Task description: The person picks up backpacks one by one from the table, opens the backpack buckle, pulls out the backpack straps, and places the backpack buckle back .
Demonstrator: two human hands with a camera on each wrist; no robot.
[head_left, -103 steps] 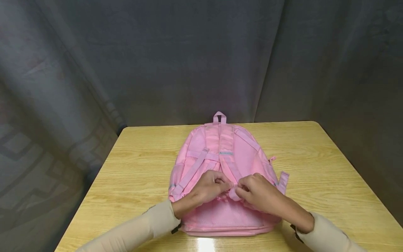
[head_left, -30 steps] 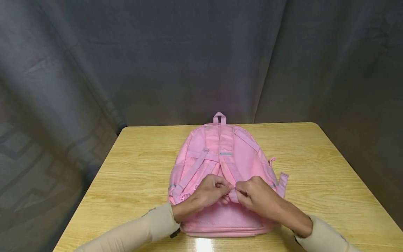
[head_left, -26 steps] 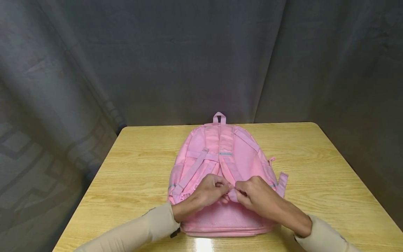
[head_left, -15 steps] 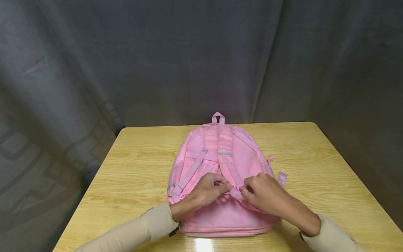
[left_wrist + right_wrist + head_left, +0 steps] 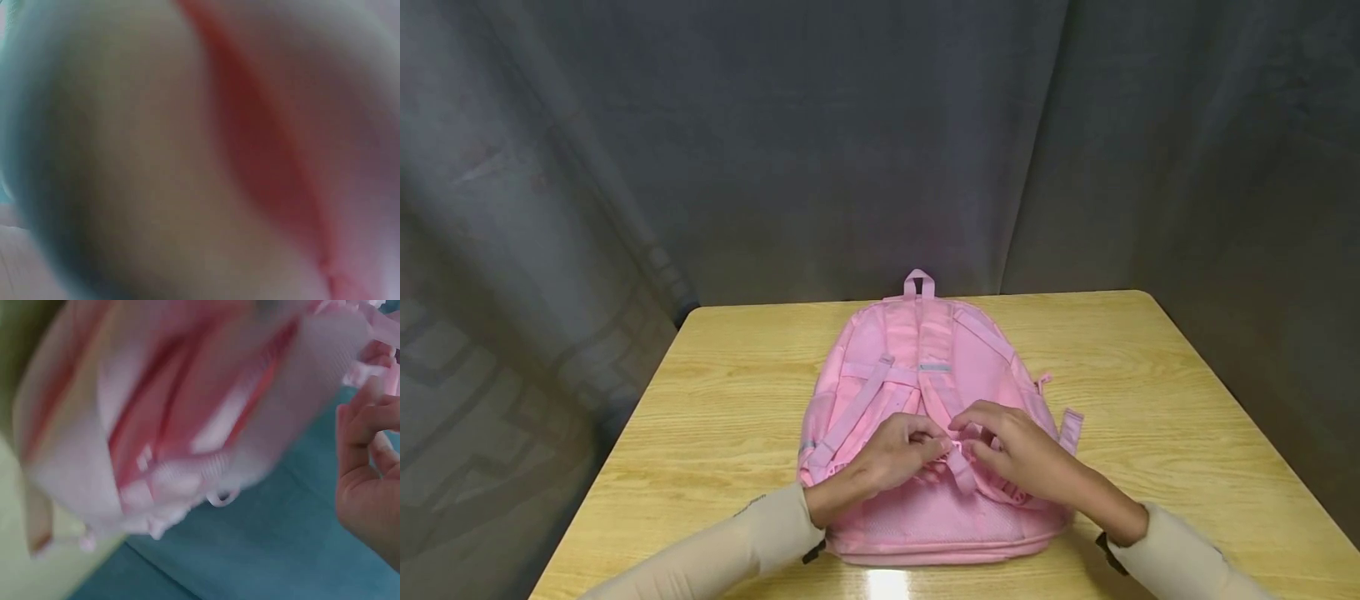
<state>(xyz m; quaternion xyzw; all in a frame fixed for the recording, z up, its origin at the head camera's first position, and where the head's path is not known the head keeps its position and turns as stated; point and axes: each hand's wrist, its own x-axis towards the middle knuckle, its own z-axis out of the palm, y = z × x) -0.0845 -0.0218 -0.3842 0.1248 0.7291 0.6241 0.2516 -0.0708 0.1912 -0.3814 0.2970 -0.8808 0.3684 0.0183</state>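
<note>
A pink backpack (image 5: 925,521) lies with its shoulder straps facing up in the head view. My left hand (image 5: 898,452) pinches a small pink strap buckle (image 5: 956,450) between thumb and forefinger over the lower middle of the bag. From the buckle a short pale pink webbing end (image 5: 961,475) hangs down. Just right of it, my right hand (image 5: 1018,450) has its thumb and forefinger spread apart, fingertips close to the webbing. In the right wrist view, the right hand (image 5: 369,475) has bent fingers near the pink straps. The left wrist view is blurred by close skin and pink fabric.
The backpack rests on a light wood table (image 5: 722,392). Its top loop handle (image 5: 919,283) points to the back edge, and a loose strap end (image 5: 1071,429) sticks out at its right side. Grey curtains (image 5: 850,150) hang behind and at both sides.
My right hand has let go of the webbing end, which now hangs loose, and its fingers have spread. The left hand stays at the buckle, almost unmoved.
</note>
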